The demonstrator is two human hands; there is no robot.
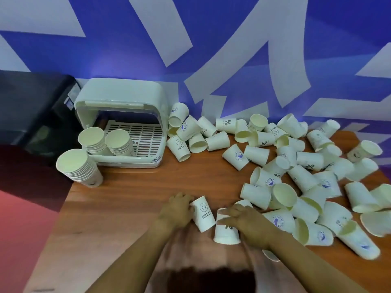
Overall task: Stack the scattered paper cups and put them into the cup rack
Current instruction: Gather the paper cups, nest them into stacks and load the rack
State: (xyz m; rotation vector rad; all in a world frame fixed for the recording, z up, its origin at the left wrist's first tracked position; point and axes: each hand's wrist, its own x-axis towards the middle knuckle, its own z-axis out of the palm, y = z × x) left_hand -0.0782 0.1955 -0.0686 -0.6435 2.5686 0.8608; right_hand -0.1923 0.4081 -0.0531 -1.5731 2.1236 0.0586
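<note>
While two short stacks already stand inside the cup rack at the far left, a taller stack is set on the worktop just near it, outside the tray. At the near edge, a "HELLO" cup lying on its side is gripped at its base end by the left hand, and a "%" cup standing mouth down is held around its wall by the right hand. To the right, many loose cups are scattered, mostly tipped over. The cups are white paper with small printed logos; they are judged light, thin and easily crushed, so a gentle hold around the mid-wall is advised.
</note>
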